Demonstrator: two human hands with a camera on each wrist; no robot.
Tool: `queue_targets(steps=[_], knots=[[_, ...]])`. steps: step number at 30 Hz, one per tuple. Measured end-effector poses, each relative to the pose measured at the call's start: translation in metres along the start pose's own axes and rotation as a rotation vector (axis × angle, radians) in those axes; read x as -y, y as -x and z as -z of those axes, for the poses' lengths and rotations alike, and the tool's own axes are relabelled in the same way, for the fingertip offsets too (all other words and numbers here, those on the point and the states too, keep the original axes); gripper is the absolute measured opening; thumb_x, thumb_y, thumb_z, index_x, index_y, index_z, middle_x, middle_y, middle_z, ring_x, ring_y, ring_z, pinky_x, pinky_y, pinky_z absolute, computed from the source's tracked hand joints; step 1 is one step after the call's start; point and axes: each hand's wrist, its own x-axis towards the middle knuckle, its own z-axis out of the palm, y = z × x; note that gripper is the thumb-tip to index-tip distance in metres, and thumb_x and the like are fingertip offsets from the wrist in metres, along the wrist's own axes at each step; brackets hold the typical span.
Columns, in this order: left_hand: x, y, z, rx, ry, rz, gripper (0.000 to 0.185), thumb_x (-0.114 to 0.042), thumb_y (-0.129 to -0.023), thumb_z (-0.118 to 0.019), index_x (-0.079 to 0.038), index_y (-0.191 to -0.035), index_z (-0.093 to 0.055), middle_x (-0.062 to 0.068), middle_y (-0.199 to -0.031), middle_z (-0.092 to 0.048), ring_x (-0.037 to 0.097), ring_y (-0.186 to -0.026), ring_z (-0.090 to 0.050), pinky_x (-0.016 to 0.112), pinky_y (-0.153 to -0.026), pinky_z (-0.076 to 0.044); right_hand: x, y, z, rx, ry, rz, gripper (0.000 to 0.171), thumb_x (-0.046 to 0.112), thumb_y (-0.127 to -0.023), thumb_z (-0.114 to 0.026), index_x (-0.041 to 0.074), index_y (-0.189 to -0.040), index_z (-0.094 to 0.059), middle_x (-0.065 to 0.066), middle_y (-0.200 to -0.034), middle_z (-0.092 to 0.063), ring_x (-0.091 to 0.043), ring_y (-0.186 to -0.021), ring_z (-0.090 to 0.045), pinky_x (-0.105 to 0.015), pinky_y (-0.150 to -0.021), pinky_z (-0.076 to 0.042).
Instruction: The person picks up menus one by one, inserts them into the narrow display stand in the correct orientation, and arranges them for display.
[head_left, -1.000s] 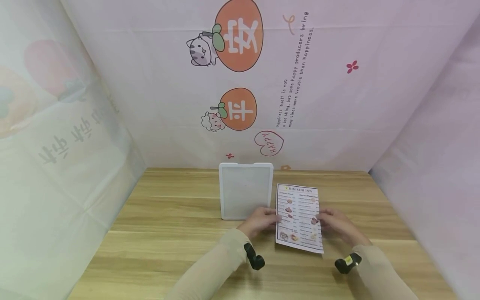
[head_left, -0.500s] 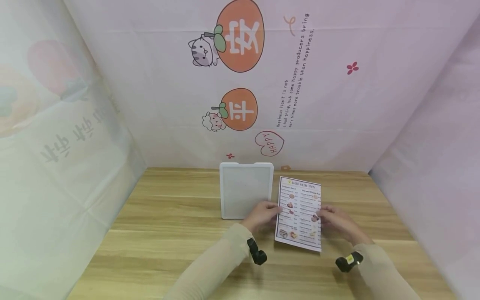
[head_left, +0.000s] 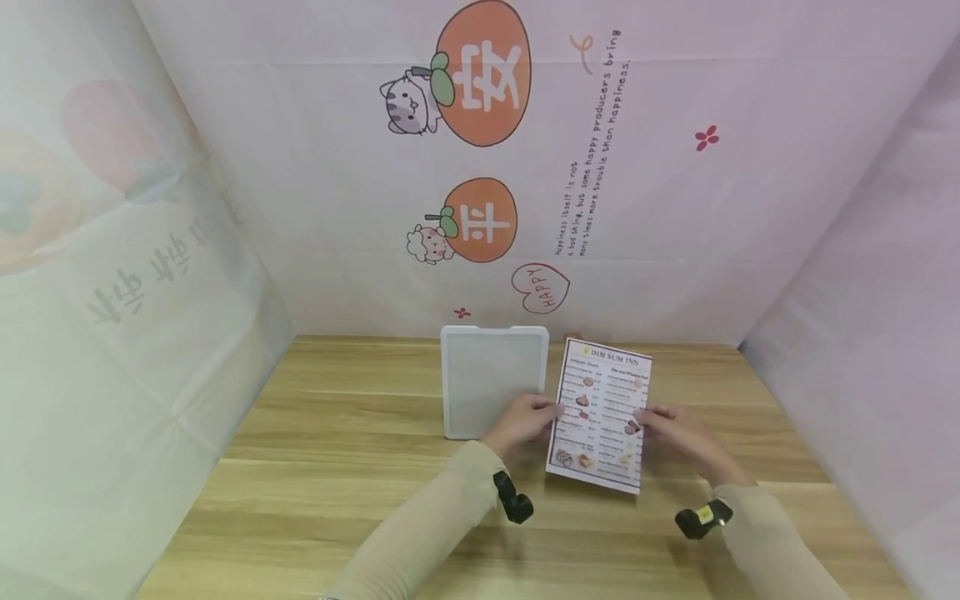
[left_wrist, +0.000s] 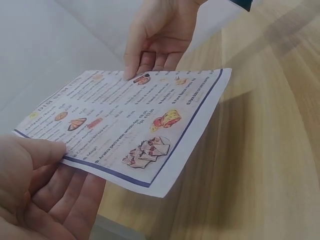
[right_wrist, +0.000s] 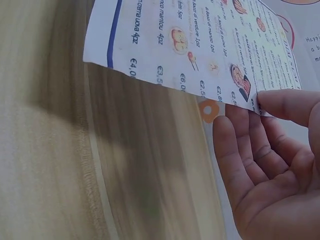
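Pale cloth printed with orange cartoon fruit walled the wooden table [head_left: 337, 467] on three sides. Seen from the head camera, I held the menu sheet [head_left: 602, 414] off the table, a little right of centre, its long axis running near to far with the title at the far end. My left hand [head_left: 525, 422] pinched its left long edge and my right hand [head_left: 675, 432] its right long edge, so the sheet lay between my two hands, neither one nearer than the other. A white tray [head_left: 493, 381] lay flat just left of the sheet, beside my left hand.

From the left wrist, my left hand [left_wrist: 35, 185] had its thumb on the printed face and its fingers [left_wrist: 75, 210] under the sheet [left_wrist: 130, 125], while my right hand [left_wrist: 160, 35] gripped the opposite edge.

From the right wrist, my right thumb [right_wrist: 290, 107] pressed on top of the sheet [right_wrist: 200, 45] at its edge, and my fingers [right_wrist: 240, 155] lay straight beneath it, with the table well below.
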Motion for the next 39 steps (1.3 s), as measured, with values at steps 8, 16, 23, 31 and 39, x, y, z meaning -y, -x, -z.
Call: queue_targets(steps=[8, 16, 23, 31, 39], knots=[[-0.005, -0.001, 0.002, 0.000, 0.101, -0.001, 0.026, -0.025, -0.099, -0.065, -0.006, -0.114, -0.075, 0.002, -0.094, -0.072, 0.015, -0.084, -0.069, 0.035, -0.079, -0.060, 0.005, -0.002, 0.001, 0.007, -0.057, 0.081, 0.053, 0.028, -0.104, -0.056, -0.016, -0.133, -0.048, -0.026, -0.121, -0.065, -0.030, -0.106, -0.067, -0.054, -0.104, -0.044], [-0.017, 0.002, 0.010, -0.013, 0.024, -0.072, 0.025, -0.029, -0.100, -0.064, -0.012, -0.111, -0.077, -0.002, -0.097, -0.074, 0.011, -0.086, -0.068, 0.037, -0.088, -0.055, 0.018, 0.000, 0.005, -0.033, -0.033, 0.106, 0.057, 0.034, -0.104, -0.056, -0.012, -0.136, -0.047, -0.025, -0.126, -0.063, -0.028, -0.108, -0.066, -0.065, -0.110, -0.029], [-0.025, 0.003, 0.018, -0.019, 0.021, -0.064, 0.025, -0.034, -0.099, -0.064, -0.016, -0.109, -0.077, -0.005, -0.095, -0.074, 0.010, -0.086, -0.068, 0.035, -0.090, -0.053, 0.026, -0.004, 0.006, -0.066, -0.028, 0.104, 0.059, 0.037, -0.103, -0.058, -0.011, -0.136, -0.048, -0.022, -0.122, -0.065, -0.026, -0.104, -0.067, -0.066, -0.109, -0.029], [-0.034, 0.004, 0.027, -0.010, 0.064, -0.129, 0.028, -0.031, -0.100, -0.064, -0.010, -0.115, -0.075, 0.000, -0.100, -0.075, 0.012, -0.089, -0.070, 0.030, -0.086, -0.056, 0.037, -0.007, 0.006, -0.081, 0.013, 0.128, 0.063, 0.045, -0.101, -0.057, -0.005, -0.139, -0.050, -0.023, -0.130, -0.061, -0.028, -0.110, -0.065, -0.071, -0.108, -0.024], [-0.040, 0.001, 0.043, -0.021, 0.072, -0.131, 0.030, -0.034, -0.098, -0.067, -0.012, -0.115, -0.075, -0.001, -0.103, -0.075, 0.013, -0.092, -0.071, 0.029, -0.087, -0.056, 0.055, -0.013, 0.002, -0.108, 0.047, 0.184, 0.060, 0.046, -0.102, -0.055, -0.005, -0.133, -0.055, -0.022, -0.127, -0.063, -0.031, -0.110, -0.065, -0.065, -0.109, -0.031]])
